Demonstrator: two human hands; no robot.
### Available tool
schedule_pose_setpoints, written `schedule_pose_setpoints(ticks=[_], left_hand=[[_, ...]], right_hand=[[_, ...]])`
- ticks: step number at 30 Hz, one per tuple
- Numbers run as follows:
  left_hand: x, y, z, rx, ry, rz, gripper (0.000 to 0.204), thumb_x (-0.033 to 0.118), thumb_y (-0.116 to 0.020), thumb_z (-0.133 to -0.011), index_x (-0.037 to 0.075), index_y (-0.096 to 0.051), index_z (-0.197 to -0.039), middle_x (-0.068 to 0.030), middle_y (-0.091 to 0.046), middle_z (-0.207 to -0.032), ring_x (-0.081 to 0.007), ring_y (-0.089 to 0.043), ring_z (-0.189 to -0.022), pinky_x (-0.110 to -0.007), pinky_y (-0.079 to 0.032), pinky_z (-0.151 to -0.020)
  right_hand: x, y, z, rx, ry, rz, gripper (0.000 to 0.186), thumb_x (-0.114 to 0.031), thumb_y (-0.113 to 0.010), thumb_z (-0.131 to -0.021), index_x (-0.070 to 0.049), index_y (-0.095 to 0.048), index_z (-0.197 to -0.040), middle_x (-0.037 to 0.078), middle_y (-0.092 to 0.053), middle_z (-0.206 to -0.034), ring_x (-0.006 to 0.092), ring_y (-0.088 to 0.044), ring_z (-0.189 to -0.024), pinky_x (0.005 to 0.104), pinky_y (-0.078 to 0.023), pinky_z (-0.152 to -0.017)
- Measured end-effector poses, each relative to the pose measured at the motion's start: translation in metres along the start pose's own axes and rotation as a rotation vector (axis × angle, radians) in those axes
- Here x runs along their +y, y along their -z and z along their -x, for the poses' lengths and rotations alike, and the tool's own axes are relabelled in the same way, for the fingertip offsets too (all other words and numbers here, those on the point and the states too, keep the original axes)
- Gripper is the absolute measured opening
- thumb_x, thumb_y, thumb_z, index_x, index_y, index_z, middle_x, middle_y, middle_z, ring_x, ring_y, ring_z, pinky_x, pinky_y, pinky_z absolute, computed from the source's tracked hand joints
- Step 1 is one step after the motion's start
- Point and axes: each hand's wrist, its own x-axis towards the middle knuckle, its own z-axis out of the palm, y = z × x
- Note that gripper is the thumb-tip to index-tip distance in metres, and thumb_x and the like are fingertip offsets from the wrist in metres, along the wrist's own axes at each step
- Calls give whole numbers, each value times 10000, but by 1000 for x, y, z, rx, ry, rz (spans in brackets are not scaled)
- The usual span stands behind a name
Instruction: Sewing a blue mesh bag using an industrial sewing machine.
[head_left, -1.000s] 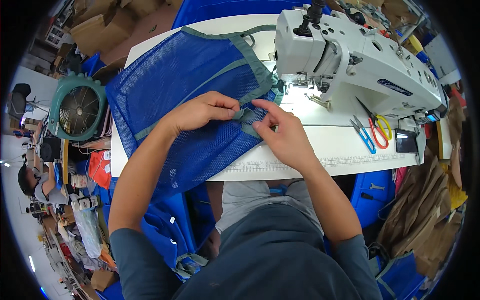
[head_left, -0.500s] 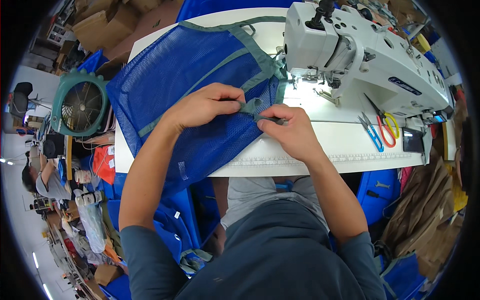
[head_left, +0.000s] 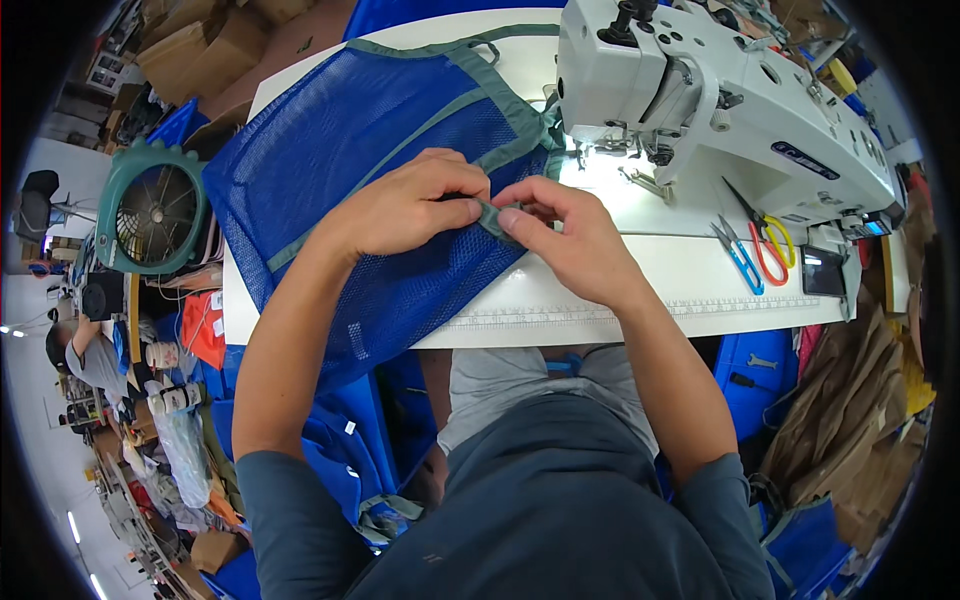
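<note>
Green trim [head_left: 489, 222] gripped by fingers of left hand [head_left: 412, 210] and right hand [head_left: 578, 245], now brought closer together; same short stretch apparently worked by both. Blue mesh [head_left: 400, 285] draped past front edge of bench [head_left: 655, 265], leftward.

The right hand [head_left: 572, 238] has moved in from the right, bringing its fingertips close to those of the left hand [head_left: 405, 208]. The green strap [head_left: 491, 221], which rose in a small loop half a second ago, is now mostly hidden by fingers.
</note>
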Motion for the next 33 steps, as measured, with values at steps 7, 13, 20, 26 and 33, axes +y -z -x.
schedule_pose_setpoints(ticks=[7, 13, 20, 26, 33], left_hand=[[1, 0, 2, 18, 38, -17, 273, 283, -657, -993, 15, -707, -982, -81, -609, -891, -263, -545, -947, -400, -397, -1009], [8, 2, 1, 23, 22, -93, 261, 277, -695, -983, 26, -692, -908, -60, -588, -843, -252, -537, -925, -397, -390, -1013], [-1, 14, 1, 41, -12, -81, 306, 293, -659, -1010, 29, -642, -856, -65, -573, -848, -258, -531, -936, -411, -383, -1035], [-13, 12, 5, 67, -103, -128, 388, 360, -603, -1062, 34, -625, -854, -77, -581, -903, -271, -558, -997, -456, -332, -1179], [-8, 23, 11, 43, 74, -160, 283, 287, -686, -1005, 31, -713, -886, -97, -655, -920, -310, -587, -1073, -439, -429, -1081]], right_hand=[[4, 6, 5, 12, -69, -18, 208, -175, -670, -1037, 1, -744, -1117, 18, -697, -870, 82, -605, -806, 267, -499, -743], [-10, -4, 7, 7, -75, 49, 229, -212, -693, -1014, 5, -752, -1059, 28, -698, -811, 93, -601, -761, 299, -499, -710], [6, 8, 9, -84, -71, 47, 215, -199, -674, -992, 7, -727, -965, -11, -583, -715, 77, -489, -699, 293, -408, -638], [5, 10, 11, -165, -204, -108, 138, -140, -670, -977, -19, -704, -920, -71, -559, -786, 43, -455, -767, 247, -376, -703], [15, 5, 13, -116, -140, -142, 168, -156, -638, -964, -11, -690, -897, -53, -515, -733, 57, -442, -730, 265, -371, -664]])
